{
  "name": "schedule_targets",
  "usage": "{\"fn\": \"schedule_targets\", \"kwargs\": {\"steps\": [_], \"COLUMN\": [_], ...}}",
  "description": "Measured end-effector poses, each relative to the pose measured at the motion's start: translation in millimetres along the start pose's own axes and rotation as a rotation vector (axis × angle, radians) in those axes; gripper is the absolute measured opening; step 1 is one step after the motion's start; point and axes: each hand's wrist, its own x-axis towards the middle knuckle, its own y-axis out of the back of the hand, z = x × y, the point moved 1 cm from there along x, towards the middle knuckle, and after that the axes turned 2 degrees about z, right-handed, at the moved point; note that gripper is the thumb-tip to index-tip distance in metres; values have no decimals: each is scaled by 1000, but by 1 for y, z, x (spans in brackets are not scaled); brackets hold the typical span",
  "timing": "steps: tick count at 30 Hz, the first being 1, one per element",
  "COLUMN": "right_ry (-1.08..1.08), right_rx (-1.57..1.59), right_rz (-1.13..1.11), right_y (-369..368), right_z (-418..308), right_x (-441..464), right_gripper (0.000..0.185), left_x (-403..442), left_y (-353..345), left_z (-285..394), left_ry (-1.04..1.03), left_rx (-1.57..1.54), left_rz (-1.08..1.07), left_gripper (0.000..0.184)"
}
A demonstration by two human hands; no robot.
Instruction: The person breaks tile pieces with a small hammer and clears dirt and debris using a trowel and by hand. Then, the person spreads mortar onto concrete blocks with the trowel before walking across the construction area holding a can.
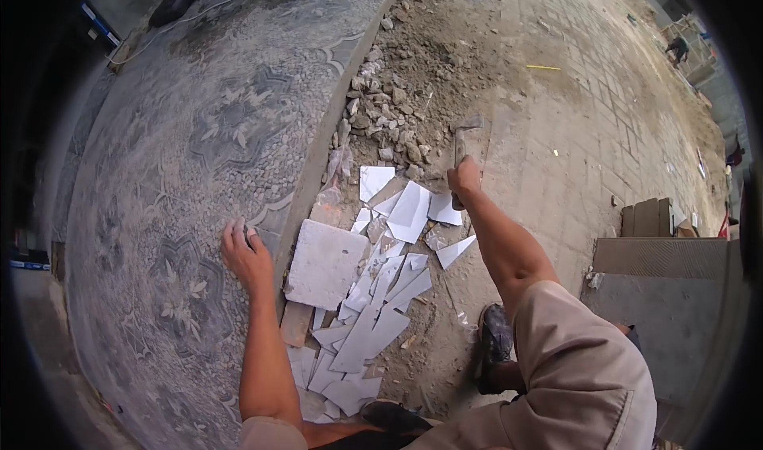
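My right hand is wrapped round the handle of a hammer, whose metal head points away from me over the dusty ground. My left hand is down at the patterned floor, fingers curled around something small and dark that I cannot make out. Between my hands a pale square slab lies by the raised edge. Broken white tile pieces are strewn beside it, and more long shards are heaped nearer my feet.
Rubble and stones lie along the floor's concrete edge. Stacked boxes or tiles stand at the right. My shoe is beside the shards. A yellow strip lies on the paving; a person is far off.
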Motion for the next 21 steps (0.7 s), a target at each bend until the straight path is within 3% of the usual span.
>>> {"fn": "schedule_targets", "kwargs": {"steps": [1,3,6,8,11,12,14,20,21], "right_ry": [-1,275,385,331,251,203,-162,-387,-385], "right_rx": [10,-56,-66,-101,46,136,522,869,959], "right_rz": [3,-250,-272,-242,91,108,-46,-95,-241], "right_y": [6,23,33,23,20,11,51,26,18], "right_z": [-23,-51,-66,-61,-38,-22,-48,-15,-20], "right_x": [-3,-16,-18,-2,31,55,49,102,94], "right_gripper": [34,31,26,28,34,35,33,14,12], "left_x": [5,4,6,8,7,8,8,11,11], "left_y": [0,3,6,7,7,10,10,5,6], "left_z": [1,7,12,10,11,13,14,16,19], "left_ry": [1,4,3,6,30,42,54,57,67], "left_rx": [33,38,47,52,74,69,65,132,155], "left_rz": [-19,-34,-43,-39,-68,-81,-93,-96,-112], "left_gripper": [35,35,35,35,35,35,35,36,35]}}
